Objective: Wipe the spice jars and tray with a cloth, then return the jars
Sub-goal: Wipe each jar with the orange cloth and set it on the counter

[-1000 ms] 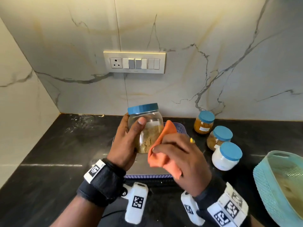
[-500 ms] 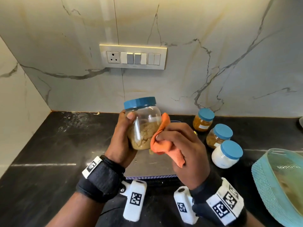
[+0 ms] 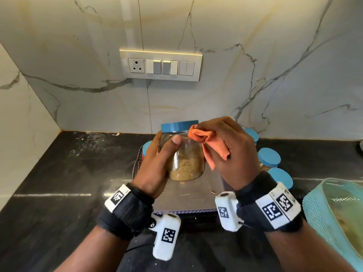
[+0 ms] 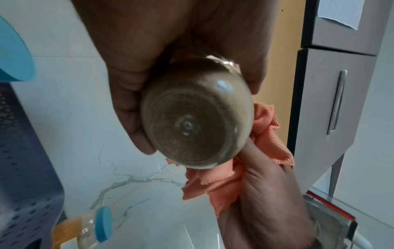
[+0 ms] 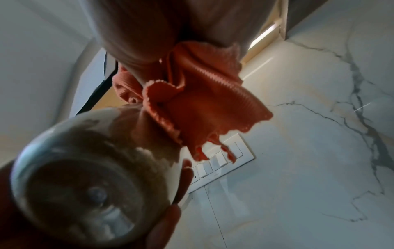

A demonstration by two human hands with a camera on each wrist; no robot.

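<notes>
One spice jar (image 3: 184, 154) is gripped aloft by the left hand (image 3: 155, 165); the orange cloth (image 3: 208, 146) is bunched in the right hand (image 3: 229, 154). Hard rubbing could dislodge it onto the tray (image 3: 188, 201) beneath.

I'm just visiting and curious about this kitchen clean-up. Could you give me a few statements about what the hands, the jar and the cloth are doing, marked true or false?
1. The left hand holds a clear jar of tan powder with a blue lid. True.
2. The right hand is empty. False: it grips a crumpled orange cloth.
3. The held jar stands on the dark stone counter. False: it is lifted above the tray.
4. The cloth sits near the jar's lid. True.
5. The jar's lid is off. False: it is on.
</notes>
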